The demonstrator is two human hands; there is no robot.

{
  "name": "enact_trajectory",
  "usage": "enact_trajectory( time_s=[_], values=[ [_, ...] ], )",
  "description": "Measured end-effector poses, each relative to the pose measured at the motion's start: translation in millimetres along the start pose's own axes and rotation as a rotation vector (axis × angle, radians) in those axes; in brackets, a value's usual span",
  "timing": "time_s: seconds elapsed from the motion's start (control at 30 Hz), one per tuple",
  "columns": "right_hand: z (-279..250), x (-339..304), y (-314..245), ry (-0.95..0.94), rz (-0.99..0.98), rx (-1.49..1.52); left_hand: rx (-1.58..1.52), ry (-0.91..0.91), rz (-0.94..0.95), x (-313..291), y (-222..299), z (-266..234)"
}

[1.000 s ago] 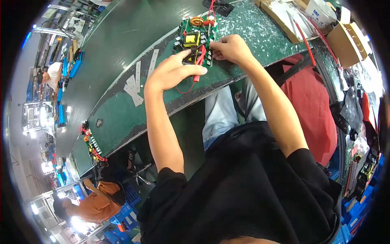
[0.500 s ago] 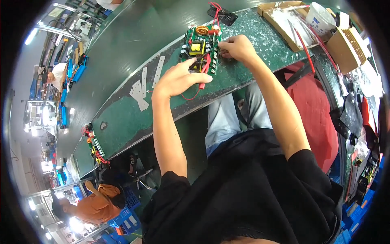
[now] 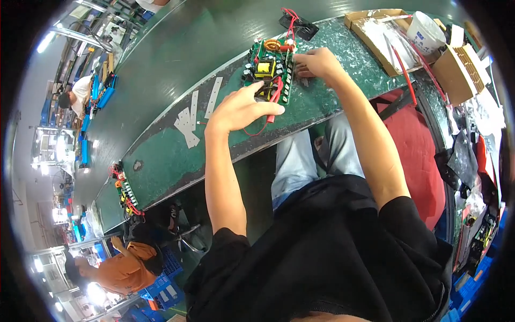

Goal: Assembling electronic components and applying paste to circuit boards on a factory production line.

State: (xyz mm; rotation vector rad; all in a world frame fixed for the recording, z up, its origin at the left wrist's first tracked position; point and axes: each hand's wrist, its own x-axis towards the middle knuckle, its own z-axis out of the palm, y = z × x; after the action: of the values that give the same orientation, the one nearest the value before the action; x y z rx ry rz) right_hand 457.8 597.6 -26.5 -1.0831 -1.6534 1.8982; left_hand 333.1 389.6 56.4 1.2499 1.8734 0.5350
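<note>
A green circuit board [image 3: 284,91] lies on the worn green workbench, crowded with parts: a yellow-wrapped transformer [image 3: 264,67], a copper-wound ring coil [image 3: 272,45] and red wires [image 3: 278,92]. Against its near left corner is my left hand [image 3: 236,110], thumb and forefinger spread over the board's near end. The thumb tip is beside the red wires; the other fingers are mostly hidden. At the board's right edge my right hand [image 3: 321,64] has its fingers curled together by a row of small parts. What they pinch, if anything, is hidden.
Pale perforated strips [image 3: 188,126] lie left of the board. Beyond it sits a black piece with red wires [image 3: 303,27]. A cardboard tray [image 3: 370,37] and a white bucket [image 3: 426,33] stand at right. Another board [image 3: 126,190] is at far left, near a person in orange [image 3: 126,271].
The whole view has shifted slightly, so the bench and board appear a little lower and to the right. Both hands stay at nearly the same places on the board.
</note>
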Motion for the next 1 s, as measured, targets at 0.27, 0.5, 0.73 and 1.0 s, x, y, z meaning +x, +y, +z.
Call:
enact_trajectory(
  time_s=[0.27,0.5,0.73,1.0],
  values=[
    [-65.6,-135.0,62.5,0.285,-0.372,0.795,-0.171,0.075,0.051,-18.3,-31.1,-23.4],
    [-146.8,-143.6,56.8,0.802,-0.644,0.275,0.271,0.465,0.165,12.9,-30.0,-13.7],
    [-212.7,-68.0,14.3,0.917,-0.937,-0.719,0.055,0.348,0.032,-6.2,-30.9,-8.2],
    [-265.9,-18.5,-5.9,0.881,-0.671,-1.053,0.032,0.350,0.073,-26.4,-12.0,27.6]
  ],
)
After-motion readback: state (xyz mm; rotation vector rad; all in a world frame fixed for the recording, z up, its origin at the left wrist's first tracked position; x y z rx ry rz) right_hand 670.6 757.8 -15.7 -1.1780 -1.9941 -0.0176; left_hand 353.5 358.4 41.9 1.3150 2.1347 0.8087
